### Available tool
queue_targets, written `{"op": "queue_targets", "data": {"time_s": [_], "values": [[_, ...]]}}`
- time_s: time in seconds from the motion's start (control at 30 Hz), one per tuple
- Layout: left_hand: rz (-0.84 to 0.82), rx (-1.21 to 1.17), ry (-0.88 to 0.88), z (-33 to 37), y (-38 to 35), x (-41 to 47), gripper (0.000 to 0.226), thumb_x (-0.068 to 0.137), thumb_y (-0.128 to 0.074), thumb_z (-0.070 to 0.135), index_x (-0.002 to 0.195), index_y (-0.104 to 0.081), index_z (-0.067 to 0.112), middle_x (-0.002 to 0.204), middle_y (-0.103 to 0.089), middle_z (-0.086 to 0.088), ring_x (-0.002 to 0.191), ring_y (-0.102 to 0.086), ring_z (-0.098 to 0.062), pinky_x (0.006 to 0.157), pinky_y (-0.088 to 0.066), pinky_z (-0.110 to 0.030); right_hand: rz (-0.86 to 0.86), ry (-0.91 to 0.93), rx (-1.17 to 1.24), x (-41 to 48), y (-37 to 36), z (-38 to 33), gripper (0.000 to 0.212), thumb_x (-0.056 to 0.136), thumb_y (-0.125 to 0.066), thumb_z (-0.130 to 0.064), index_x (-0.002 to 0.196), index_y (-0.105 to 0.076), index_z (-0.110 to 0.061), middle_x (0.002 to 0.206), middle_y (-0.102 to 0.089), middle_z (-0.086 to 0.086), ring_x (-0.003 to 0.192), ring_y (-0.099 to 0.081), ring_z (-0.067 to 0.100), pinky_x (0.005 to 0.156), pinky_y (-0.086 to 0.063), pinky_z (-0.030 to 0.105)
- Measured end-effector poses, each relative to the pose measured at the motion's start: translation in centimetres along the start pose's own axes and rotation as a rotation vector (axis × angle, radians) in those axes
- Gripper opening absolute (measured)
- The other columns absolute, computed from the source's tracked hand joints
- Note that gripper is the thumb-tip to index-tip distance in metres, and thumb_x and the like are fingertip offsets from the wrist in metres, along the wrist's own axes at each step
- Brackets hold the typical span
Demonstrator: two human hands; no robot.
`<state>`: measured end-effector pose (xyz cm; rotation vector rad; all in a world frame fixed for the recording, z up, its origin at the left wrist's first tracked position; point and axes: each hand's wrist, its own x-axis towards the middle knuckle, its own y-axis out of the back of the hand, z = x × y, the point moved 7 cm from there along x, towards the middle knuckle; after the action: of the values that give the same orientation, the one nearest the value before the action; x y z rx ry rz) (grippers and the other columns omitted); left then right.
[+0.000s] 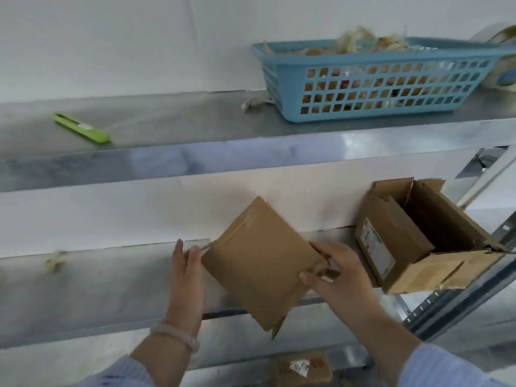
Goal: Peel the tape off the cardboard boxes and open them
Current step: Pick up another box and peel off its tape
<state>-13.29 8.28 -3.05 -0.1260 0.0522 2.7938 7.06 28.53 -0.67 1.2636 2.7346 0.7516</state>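
Note:
A small flat cardboard box (259, 261) is tilted on one corner over the middle metal shelf (111, 275). My left hand (187, 277) lies against its left edge with straight fingers. My right hand (335, 272) grips its right edge, fingers curled over a strip of tape there. A bigger cardboard box (391, 247) lies open on its side at the right of the same shelf, with a white label on its flap.
A green utility knife (82, 127) lies on the upper shelf (195, 121) at the left. A blue plastic basket (377, 79) full of peeled tape scraps stands at the right, tape rolls (502, 51) beside it. Another labelled box (304, 367) sits on the shelf below.

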Motion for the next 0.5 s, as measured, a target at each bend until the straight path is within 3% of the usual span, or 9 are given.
{"op": "queue_targets", "data": {"time_s": [0.07,0.13,0.2,0.27,0.3,0.4,0.5], "values": [[0.032,0.186,-0.175,2.3,2.4,1.3,0.063,0.09,-0.043,0.066,0.146,-0.028,0.041,0.148,-0.036,0.009,0.135,-0.036,-0.014,0.109,-0.032,-0.037,-0.049,0.134,-0.11,1.0,-2.1,-1.9,0.059,0.069,-0.087,-0.021,0.113,-0.059,-0.048,0.119,-0.051,-0.018,0.111,-0.047,-0.004,0.094,-0.042,0.012],[-0.033,0.236,-0.22,3.9,3.3,1.9,0.056,0.091,-0.044,0.061,0.143,-0.036,0.042,0.141,-0.043,0.013,0.127,-0.042,-0.005,0.104,-0.035,-0.024,-0.04,0.274,-0.199,1.9,-4.2,-4.0,0.06,0.065,-0.09,-0.02,0.116,-0.064,-0.04,0.122,-0.052,-0.011,0.114,-0.046,0.001,0.099,-0.035,0.007],[-0.125,0.19,-0.23,4.9,3.5,1.9,0.037,0.096,-0.045,0.04,0.132,-0.047,0.038,0.128,-0.054,0.018,0.111,-0.05,0.011,0.086,-0.036,-0.001,-0.027,0.401,-0.27,2.7,-6.7,-5.4,0.062,0.061,-0.091,-0.02,0.117,-0.068,-0.03,0.122,-0.054,-0.005,0.116,-0.049,0.012,0.104,-0.037,0.021],[-0.17,0.241,-0.24,4.9,4.2,2.3,0.028,0.099,-0.048,0.024,0.124,-0.05,0.033,0.113,-0.057,0.025,0.094,-0.053,0.023,0.071,-0.037,0.005,-0.051,0.472,-0.324,3.4,-9.2,-6.0,0.063,0.062,-0.09,-0.018,0.12,-0.067,-0.027,0.122,-0.053,-0.005,0.117,-0.048,0.015,0.105,-0.039,0.03],[-0.181,0.278,-0.22,4.1,4.7,2.7,0.026,0.098,-0.05,0.021,0.123,-0.051,0.03,0.108,-0.057,0.025,0.09,-0.054,0.023,0.068,-0.038,0.005,-0.078,0.492,-0.339,3.7,-10.4,-6.1,0.063,0.063,-0.088,-0.015,0.121,-0.066,-0.025,0.123,-0.051,-0.005,0.118,-0.046,0.014,0.106,-0.037,0.029],[-0.156,0.361,-0.116,0.9,6.9,3.8,0.021,0.096,-0.055,0.017,0.117,-0.055,0.024,0.097,-0.061,0.018,0.093,-0.06,0.003,0.064,-0.041,0.0,-0.152,0.552,-0.415,3.7,-13.6,-5.6,0.063,0.062,-0.085,-0.009,0.12,-0.063,-0.018,0.129,-0.052,-0.003,0.126,-0.04,0.015,0.11,-0.034,0.029],[-0.179,0.399,-0.083,-1.1,8.0,4.5,0.02,0.096,-0.056,0.02,0.114,-0.057,0.028,0.102,-0.063,0.015,0.095,-0.06,-0.006,0.072,-0.048,-0.007,-0.169,0.501,-0.499,3.9,-15.2,-5.1,0.059,0.066,-0.086,-0.024,0.119,-0.06,-0.017,0.134,-0.054,-0.001,0.132,-0.037,0.018,0.11,-0.031,0.031]]}}
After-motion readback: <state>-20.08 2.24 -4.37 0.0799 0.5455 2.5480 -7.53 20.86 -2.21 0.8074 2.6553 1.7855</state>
